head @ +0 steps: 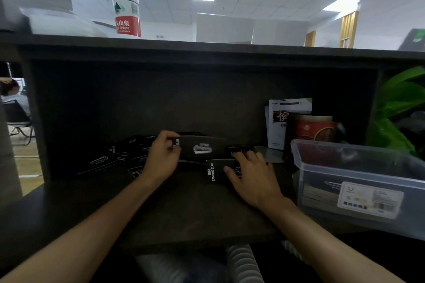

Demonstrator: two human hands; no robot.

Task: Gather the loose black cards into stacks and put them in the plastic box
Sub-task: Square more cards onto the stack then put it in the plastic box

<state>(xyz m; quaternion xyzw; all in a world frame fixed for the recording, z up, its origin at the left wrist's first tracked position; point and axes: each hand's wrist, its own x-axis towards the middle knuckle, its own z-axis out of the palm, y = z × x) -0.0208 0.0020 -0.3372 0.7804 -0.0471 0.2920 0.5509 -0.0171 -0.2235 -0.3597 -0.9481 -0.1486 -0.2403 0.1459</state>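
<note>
At far left on the dark desk, loose black cards (110,158) lie scattered, overlapping. Left hand (162,158) pinches a card stack (200,148) by its end, raised off the desk. Right hand (249,174) rests flat, fingers straight, on a CAMPING CLUB card (216,171). Plastic box (358,181) stands at right, lid off, some cards already inside. Risk, in my judgement: the end-pinched stack fans or spills. A red tin (315,128) and white packet (279,122) crowd the box's far side; a water bottle (126,0) sits on the shelf above
</note>
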